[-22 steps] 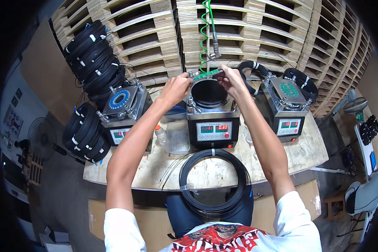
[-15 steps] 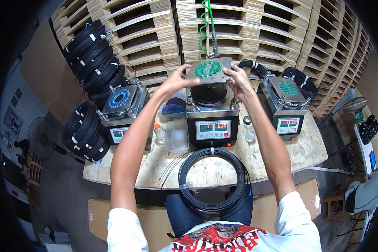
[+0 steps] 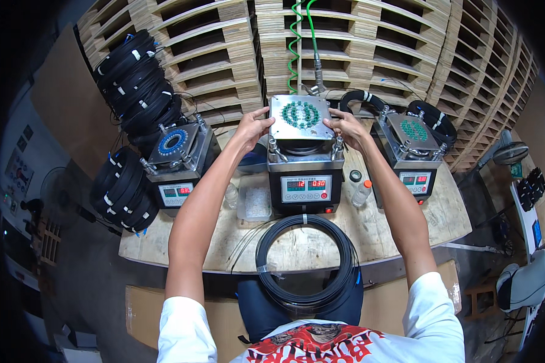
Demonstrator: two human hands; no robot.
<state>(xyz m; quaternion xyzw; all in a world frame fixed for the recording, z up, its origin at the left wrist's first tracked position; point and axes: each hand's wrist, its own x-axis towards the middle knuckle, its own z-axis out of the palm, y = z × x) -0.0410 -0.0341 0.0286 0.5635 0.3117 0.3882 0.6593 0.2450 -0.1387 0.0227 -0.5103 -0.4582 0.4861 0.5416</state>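
Observation:
Between my two hands is a square silver fixture plate (image 3: 282, 132) carrying a ring of green connectors. My left hand (image 3: 252, 129) pinches its left edge, and my right hand (image 3: 347, 127) grips the right edge with the thumb on top. The plate sits over the round black platen (image 3: 299, 147) of the middle polishing machine (image 3: 306, 207); whether it touches the platen I cannot tell. Metal corner posts (image 3: 274, 147) rise beside it. A coil of black cable (image 3: 266, 242) lies at the table's front edge and over my lap.
Similar machines stand left (image 3: 174, 175) with a blue-ringed plate and right (image 3: 410, 162) with a green one. An orange-capped bottle (image 3: 362, 193), a clear bottle (image 3: 231, 196) and a clear tub (image 3: 255, 204) flank the middle machine. Cable coils (image 3: 136, 78) are stacked left; pallets (image 3: 345, 36) behind.
The plate has come down slightly and turned square to the machine, still in both hands. The orange cap shows on the right bottle now, earlier on the left one. The green hose's metal end has shifted right.

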